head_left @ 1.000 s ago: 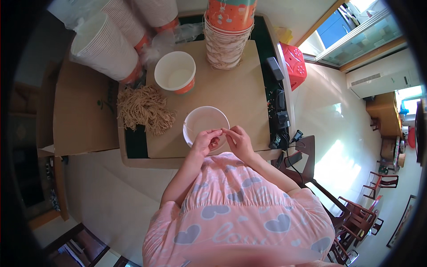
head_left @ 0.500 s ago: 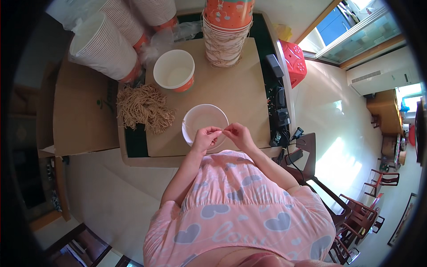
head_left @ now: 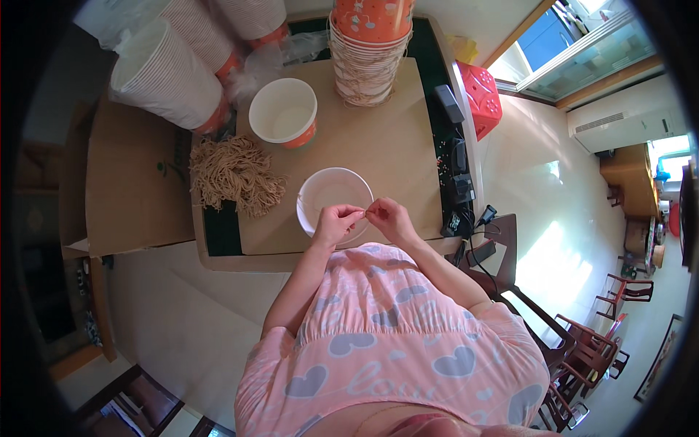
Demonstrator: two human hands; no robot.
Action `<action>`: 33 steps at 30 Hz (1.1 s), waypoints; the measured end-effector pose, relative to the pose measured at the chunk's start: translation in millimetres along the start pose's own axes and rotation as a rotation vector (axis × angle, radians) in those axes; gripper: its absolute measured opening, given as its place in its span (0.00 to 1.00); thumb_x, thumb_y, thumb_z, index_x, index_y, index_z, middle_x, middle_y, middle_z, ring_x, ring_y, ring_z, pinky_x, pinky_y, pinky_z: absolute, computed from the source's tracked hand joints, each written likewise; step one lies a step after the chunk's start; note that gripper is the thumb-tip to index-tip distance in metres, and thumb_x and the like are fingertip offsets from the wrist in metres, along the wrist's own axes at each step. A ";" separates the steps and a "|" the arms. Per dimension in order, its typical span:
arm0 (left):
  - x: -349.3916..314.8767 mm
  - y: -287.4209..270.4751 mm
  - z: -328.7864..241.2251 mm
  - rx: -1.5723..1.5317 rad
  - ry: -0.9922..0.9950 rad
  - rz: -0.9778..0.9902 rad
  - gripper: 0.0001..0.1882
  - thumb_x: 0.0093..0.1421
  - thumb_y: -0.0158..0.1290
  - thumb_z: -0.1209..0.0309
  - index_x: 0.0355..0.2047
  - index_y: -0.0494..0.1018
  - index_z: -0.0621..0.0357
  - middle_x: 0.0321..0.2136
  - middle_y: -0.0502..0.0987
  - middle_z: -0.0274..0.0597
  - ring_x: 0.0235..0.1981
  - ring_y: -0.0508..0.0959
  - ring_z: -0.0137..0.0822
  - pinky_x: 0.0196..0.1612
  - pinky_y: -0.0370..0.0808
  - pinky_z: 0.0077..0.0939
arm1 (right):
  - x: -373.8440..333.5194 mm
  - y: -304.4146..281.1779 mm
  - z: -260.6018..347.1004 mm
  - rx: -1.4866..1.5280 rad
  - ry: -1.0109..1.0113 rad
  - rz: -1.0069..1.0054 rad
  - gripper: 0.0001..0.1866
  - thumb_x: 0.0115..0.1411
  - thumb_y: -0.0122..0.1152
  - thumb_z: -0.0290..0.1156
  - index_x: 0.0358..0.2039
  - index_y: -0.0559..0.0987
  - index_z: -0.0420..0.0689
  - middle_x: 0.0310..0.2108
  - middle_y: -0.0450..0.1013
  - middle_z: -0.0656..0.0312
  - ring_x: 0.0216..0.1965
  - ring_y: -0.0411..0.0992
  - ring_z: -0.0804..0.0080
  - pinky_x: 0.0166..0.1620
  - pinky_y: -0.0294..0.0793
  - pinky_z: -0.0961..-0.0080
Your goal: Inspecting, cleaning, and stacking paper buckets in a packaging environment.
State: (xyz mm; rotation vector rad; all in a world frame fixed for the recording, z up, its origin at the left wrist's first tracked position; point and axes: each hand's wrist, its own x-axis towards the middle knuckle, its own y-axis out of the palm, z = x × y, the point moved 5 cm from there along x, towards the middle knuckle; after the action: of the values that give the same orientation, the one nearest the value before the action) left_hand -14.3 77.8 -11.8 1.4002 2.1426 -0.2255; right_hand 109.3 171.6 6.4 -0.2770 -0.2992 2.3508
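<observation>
A white paper bucket [head_left: 320, 192] stands in front of me at the near part of the cardboard sheet. Over its right near rim my two hands meet, fingertips almost touching. My left hand [head_left: 337, 223] is closed in a pinch, and so is my right hand [head_left: 391, 221]. Whatever sits between the fingertips is too small to make out. Left of the bucket lies a heap of loose beige string [head_left: 237, 176]. Behind it stands another paper bucket [head_left: 282, 111], white inside with an orange outer band. Farther back, a tall stack of buckets [head_left: 368, 67] has beige strings hanging round it.
Wrapped stacks of white buckets [head_left: 169, 76] lean at the back left above a large cardboard box [head_left: 135, 186]. Black power adapters and cables [head_left: 460, 186] line the table's right edge. A red stool [head_left: 480, 102] and a dark chair [head_left: 507, 251] stand to the right.
Both hands stay pinched together over the bucket's rim, with barely any movement. The table and its things sit slightly higher in the picture.
</observation>
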 end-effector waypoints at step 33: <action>-10.7 -16.3 5.0 0.084 0.072 -0.077 0.03 0.56 0.51 0.80 0.30 0.74 0.63 0.23 0.77 0.34 0.18 0.70 0.19 0.19 0.66 0.13 | -1.2 14.3 31.8 -0.372 -0.187 0.122 0.03 0.52 0.55 0.28 0.28 0.73 0.45 0.27 0.73 0.56 0.28 0.74 0.56 0.30 0.73 0.64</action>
State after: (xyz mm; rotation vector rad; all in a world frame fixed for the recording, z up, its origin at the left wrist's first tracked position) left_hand -23.8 60.1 -12.7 1.3930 2.2724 -0.3020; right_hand 91.8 156.6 32.5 -0.2564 -0.8347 2.4339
